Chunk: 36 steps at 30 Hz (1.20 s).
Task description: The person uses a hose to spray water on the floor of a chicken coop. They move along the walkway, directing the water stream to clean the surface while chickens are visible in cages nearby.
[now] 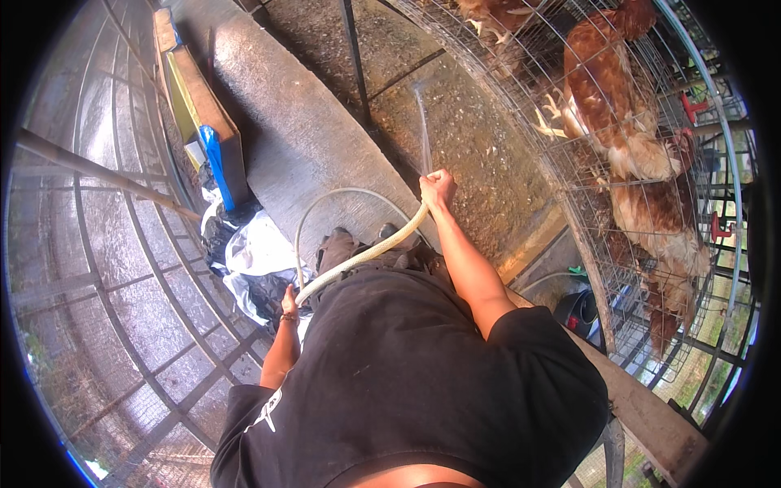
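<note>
My right hand (438, 188) is closed around the end of a pale yellow braided hose (366, 255). A thin stream of water (423, 125) leaves the hose there and lands on the wet, littered ground (470, 146) under the cages. From that hand the hose curves down across my front to my left hand (290, 303). That hand holds it at my left side, its fingers partly hidden. A thinner-looking stretch of hose (341, 190) loops over the concrete walkway (287, 116) near my feet.
Brown hens (601, 85) stand in wire cages (586, 201) on the right, with red drinkers (722, 227) along a pipe. A black bucket (576, 311) sits below. Left are a long box (207, 104), plastic bags (259, 244) and a mesh wall (116, 244). A dark post (356, 61) rises ahead.
</note>
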Motion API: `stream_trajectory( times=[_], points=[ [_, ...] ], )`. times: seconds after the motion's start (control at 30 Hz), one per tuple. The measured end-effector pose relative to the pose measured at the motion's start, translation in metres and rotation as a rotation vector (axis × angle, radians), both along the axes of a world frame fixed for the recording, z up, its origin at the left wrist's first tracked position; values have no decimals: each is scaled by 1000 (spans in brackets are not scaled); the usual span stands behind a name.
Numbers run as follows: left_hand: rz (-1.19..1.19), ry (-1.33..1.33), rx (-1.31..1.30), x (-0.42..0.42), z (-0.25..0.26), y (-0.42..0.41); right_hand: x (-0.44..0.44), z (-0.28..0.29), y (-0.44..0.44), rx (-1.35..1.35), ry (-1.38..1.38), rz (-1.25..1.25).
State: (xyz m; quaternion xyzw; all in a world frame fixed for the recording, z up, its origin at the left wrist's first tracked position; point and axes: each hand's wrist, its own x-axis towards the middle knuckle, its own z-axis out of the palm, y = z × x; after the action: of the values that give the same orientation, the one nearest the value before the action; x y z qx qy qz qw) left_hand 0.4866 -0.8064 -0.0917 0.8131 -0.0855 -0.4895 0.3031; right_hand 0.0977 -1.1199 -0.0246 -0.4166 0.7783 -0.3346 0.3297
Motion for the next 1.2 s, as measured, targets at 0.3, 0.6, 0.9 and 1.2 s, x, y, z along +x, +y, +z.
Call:
stream_trajectory(
  times=[0.3, 0.6, 0.9, 1.2],
  points=[
    [155, 57, 10, 8, -17, 7, 4, 2, 0, -28, -20, -10],
    [83, 36, -32, 8, -13, 4, 1, -3, 0, -33, -5, -33],
    [92, 32, -70, 6, -10, 3, -1, -17, -1, -96, -13, -50],
    [148, 74, -87, 10, -11, 4, -1, -12, -1, -94, -18, -56]
  ],
)
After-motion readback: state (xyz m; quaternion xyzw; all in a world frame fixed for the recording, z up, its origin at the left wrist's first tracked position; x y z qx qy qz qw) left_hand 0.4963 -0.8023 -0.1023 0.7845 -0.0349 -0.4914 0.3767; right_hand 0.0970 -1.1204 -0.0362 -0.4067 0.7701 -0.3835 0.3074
